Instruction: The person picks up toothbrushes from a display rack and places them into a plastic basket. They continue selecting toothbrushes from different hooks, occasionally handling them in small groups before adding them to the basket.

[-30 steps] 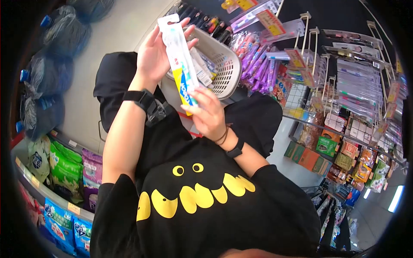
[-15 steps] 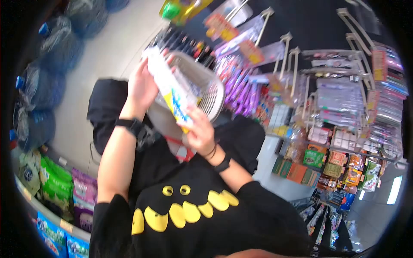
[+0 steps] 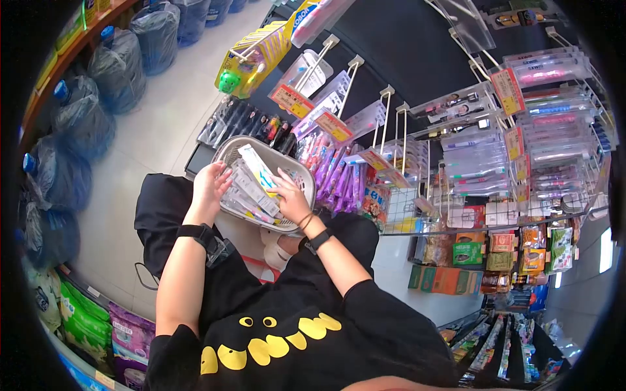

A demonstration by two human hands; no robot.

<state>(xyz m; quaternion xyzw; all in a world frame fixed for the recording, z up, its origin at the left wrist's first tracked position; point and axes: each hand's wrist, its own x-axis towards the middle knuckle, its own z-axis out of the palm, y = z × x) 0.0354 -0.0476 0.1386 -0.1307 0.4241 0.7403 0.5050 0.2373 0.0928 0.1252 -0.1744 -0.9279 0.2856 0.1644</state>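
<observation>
A long, slim white packet (image 3: pixel 255 163) with yellow and blue print lies slanted over the contents of a grey plastic basket (image 3: pixel 308 177). At its lower right end, my right hand (image 3: pixel 290 197) grips it between thumb and fingers. My left hand (image 3: pixel 212 186) is at the basket's left rim, its fingers apart and loosely bent, holding nothing. Inside the basket are several other slim white packets (image 3: pixel 251 194), partly covered by the one in my right hand. The kind of goods in these packets is not clear.
Pegs with hanging packets (image 3: pixel 482 156) and price tags (image 3: pixel 332 124) line the black rack to the right. Purple-wrapped items (image 3: pixel 339 179) stand beside the basket. Large water bottles (image 3: pixel 85 117) line the left, and green bags (image 3: pixel 85 316) sit on a lower-left shelf.
The packet has gone from both raised hands down to the basket. My left hand has let go of it and moved off to the left. The view has shifted and the basket's contents now show.
</observation>
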